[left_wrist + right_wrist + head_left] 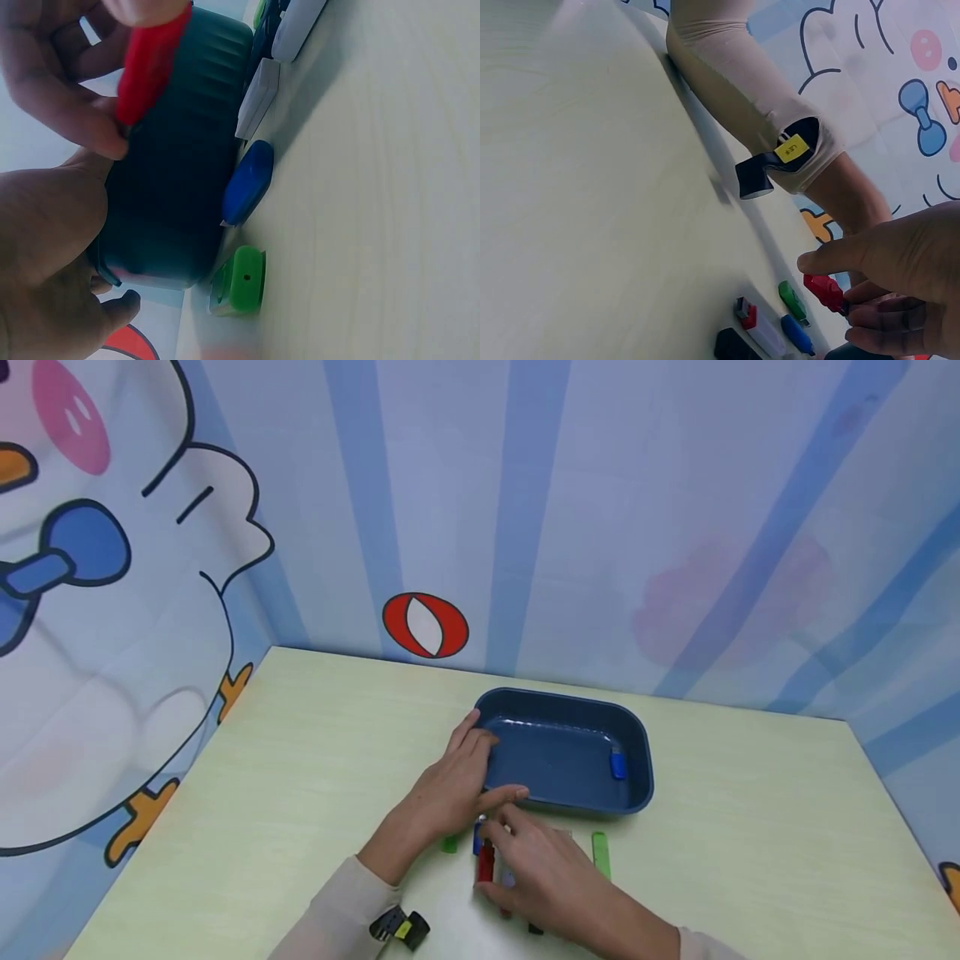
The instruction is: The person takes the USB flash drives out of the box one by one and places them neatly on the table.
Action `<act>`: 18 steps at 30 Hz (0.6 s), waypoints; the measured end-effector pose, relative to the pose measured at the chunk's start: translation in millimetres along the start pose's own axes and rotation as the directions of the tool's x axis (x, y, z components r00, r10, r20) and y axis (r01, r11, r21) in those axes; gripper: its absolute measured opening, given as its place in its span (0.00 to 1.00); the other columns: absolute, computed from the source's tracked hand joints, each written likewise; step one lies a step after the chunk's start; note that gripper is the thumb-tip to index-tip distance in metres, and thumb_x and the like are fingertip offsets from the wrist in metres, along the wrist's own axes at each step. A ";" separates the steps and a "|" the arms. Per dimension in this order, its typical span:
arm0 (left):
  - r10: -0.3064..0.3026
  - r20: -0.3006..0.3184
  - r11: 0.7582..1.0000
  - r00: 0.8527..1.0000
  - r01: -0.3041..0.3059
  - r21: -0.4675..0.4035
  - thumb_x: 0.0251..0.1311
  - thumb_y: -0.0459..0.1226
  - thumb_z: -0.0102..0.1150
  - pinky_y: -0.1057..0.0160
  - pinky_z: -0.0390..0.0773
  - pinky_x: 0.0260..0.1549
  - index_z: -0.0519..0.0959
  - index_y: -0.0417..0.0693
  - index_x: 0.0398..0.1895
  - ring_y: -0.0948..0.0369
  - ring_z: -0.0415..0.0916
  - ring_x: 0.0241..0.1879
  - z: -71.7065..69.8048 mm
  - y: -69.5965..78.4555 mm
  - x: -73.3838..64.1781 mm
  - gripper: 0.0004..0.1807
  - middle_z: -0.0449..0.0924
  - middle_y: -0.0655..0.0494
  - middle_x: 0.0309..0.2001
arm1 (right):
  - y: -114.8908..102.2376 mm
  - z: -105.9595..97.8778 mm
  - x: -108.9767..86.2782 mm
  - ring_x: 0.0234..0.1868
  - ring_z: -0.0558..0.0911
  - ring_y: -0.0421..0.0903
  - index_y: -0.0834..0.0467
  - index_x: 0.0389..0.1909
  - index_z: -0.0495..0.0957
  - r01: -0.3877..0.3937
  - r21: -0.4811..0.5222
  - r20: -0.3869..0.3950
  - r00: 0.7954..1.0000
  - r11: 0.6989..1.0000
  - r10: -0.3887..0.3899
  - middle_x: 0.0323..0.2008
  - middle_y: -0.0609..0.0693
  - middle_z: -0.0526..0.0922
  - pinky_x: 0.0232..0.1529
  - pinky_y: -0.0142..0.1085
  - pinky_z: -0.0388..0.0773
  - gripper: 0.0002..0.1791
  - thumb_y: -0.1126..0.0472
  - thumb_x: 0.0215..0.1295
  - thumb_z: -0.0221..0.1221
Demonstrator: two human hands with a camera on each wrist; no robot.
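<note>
My right hand (551, 872) pinches a red USB stick (486, 864) between thumb and fingers, just in front of the tray. In the left wrist view the red stick (154, 71) overlaps the tray's dark side. My left hand (450, 781) rests over the near left corner of the dark blue tray (551, 768), its fingers at the left rim and its thumb stretched across the front rim. Inside the tray, a blue USB stick (618, 765) lies near the right wall. On the table by my hands are a green stick (244, 281), another blue stick (249, 184) and a white stick (259, 97).
A light green stick (602, 854) lies right of my right hand. A white and red USB stick (761, 330) and a black one (733, 345) lie close together on the table. A dark strap (401, 928) sits at the left cuff. Printed walls stand behind and beside the table.
</note>
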State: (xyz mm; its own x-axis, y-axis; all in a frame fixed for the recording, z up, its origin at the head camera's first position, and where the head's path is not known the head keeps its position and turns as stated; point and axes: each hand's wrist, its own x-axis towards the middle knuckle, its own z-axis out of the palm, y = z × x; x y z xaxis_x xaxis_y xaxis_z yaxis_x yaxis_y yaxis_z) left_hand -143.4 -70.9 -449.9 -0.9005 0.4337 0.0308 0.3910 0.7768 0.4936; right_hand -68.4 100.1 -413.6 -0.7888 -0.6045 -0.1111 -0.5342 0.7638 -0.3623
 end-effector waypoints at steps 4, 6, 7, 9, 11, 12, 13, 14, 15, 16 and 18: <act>-0.010 0.010 1.000 1.000 0.010 -0.009 0.69 0.66 0.60 0.50 0.80 0.66 0.66 0.38 0.77 0.54 0.34 0.88 -0.8 0.5 0.5 0.49 0.68 0.46 0.76 | -0.9 5.9 0.8 0.39 0.79 0.38 0.53 0.59 0.83 -0.006 -0.022 0.011 1.000 1.000 0.006 0.53 0.47 0.80 0.33 0.37 0.82 0.30 0.42 0.61 0.76; -0.013 0.013 1.000 1.000 0.013 -0.010 0.68 0.66 0.60 0.50 0.79 0.67 0.66 0.38 0.77 0.54 0.33 0.88 -1.1 0.7 0.9 0.49 0.68 0.46 0.76 | -0.9 8.2 1.3 0.40 0.78 0.38 0.53 0.58 0.83 0.004 -0.036 0.005 1.000 0.999 -0.004 0.53 0.47 0.80 0.35 0.37 0.82 0.30 0.42 0.60 0.77; -0.014 0.014 1.000 1.000 0.014 -0.010 0.68 0.67 0.60 0.50 0.79 0.68 0.66 0.38 0.77 0.54 0.33 0.88 -1.3 0.8 1.0 0.49 0.68 0.46 0.76 | -0.9 9.3 1.4 0.40 0.78 0.38 0.53 0.58 0.83 0.012 -0.044 0.002 1.000 0.999 -0.012 0.53 0.47 0.80 0.36 0.36 0.83 0.30 0.42 0.60 0.77; -0.014 0.014 1.000 1.000 0.014 -0.013 0.68 0.66 0.60 0.50 0.78 0.68 0.66 0.38 0.77 0.54 0.33 0.88 -1.3 0.9 1.5 0.49 0.68 0.46 0.76 | -0.5 11.4 1.3 0.41 0.79 0.38 0.53 0.57 0.83 0.028 -0.064 -0.008 1.000 0.998 -0.029 0.52 0.47 0.81 0.39 0.36 0.84 0.30 0.42 0.59 0.77; -0.013 0.012 1.000 1.000 0.013 -0.011 0.68 0.66 0.60 0.51 0.77 0.69 0.66 0.38 0.77 0.54 0.34 0.88 -1.3 1.0 1.6 0.49 0.68 0.45 0.76 | 0.0 13.5 1.4 0.42 0.79 0.39 0.54 0.56 0.83 0.046 -0.088 -0.020 0.999 0.995 -0.047 0.52 0.48 0.81 0.40 0.36 0.85 0.30 0.42 0.59 0.77; -0.014 0.012 1.000 1.000 0.014 -0.011 0.68 0.66 0.60 0.51 0.77 0.69 0.66 0.38 0.77 0.54 0.34 0.88 -1.3 1.1 1.7 0.50 0.68 0.45 0.76 | 0.3 14.7 1.6 0.42 0.80 0.39 0.53 0.55 0.83 0.051 -0.099 -0.025 0.998 0.994 -0.054 0.52 0.48 0.81 0.41 0.36 0.85 0.30 0.42 0.59 0.78; -0.014 0.011 1.000 1.000 0.014 -0.011 0.68 0.66 0.60 0.51 0.77 0.70 0.66 0.38 0.77 0.53 0.34 0.88 -1.3 1.2 1.7 0.50 0.68 0.45 0.76 | 0.4 16.0 1.5 0.42 0.80 0.40 0.53 0.55 0.83 0.055 -0.108 -0.030 0.998 0.993 -0.058 0.52 0.48 0.81 0.40 0.36 0.85 0.29 0.41 0.58 0.78; -0.014 0.011 1.000 1.000 0.014 -0.010 0.68 0.66 0.60 0.50 0.76 0.70 0.66 0.38 0.77 0.53 0.34 0.88 -1.3 1.3 1.7 0.50 0.68 0.45 0.76 | 0.4 17.1 1.5 0.42 0.80 0.40 0.53 0.54 0.84 0.056 -0.114 -0.031 0.998 0.992 -0.060 0.51 0.48 0.81 0.40 0.36 0.86 0.29 0.41 0.58 0.78; -0.016 0.012 1.000 1.000 0.016 -0.012 0.68 0.67 0.60 0.50 0.76 0.71 0.66 0.38 0.77 0.53 0.34 0.88 -1.2 1.5 1.6 0.50 0.68 0.45 0.76 | 0.3 18.3 1.5 0.41 0.80 0.39 0.53 0.53 0.84 0.056 -0.116 -0.030 0.998 0.992 -0.060 0.51 0.48 0.81 0.39 0.36 0.86 0.29 0.41 0.58 0.78; -0.018 0.013 1.000 1.000 0.018 -0.014 0.68 0.67 0.61 0.50 0.75 0.71 0.66 0.38 0.77 0.53 0.34 0.88 -1.2 1.6 1.5 0.50 0.68 0.45 0.76 | 0.0 19.2 1.6 0.40 0.80 0.39 0.53 0.53 0.84 0.053 -0.116 -0.025 0.998 0.992 -0.056 0.51 0.48 0.81 0.38 0.36 0.85 0.29 0.40 0.57 0.78; -0.020 0.013 1.000 1.000 0.020 -0.018 0.68 0.66 0.61 0.50 0.74 0.72 0.66 0.38 0.77 0.53 0.34 0.88 -1.2 1.9 1.3 0.50 0.68 0.45 0.76 | -0.9 21.0 1.8 0.40 0.80 0.39 0.52 0.52 0.84 0.041 -0.099 -0.001 0.999 0.994 -0.041 0.51 0.48 0.81 0.36 0.37 0.85 0.28 0.40 0.57 0.78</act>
State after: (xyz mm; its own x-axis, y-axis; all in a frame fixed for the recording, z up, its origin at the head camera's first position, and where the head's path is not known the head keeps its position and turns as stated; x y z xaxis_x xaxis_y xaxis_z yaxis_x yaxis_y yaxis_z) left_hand -144.0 -69.4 -447.9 -0.9055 0.4243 0.0095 0.3695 0.7772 0.5093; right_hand -62.9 93.6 -432.9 -0.7663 -0.6354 -0.0952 -0.5937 0.7569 -0.2730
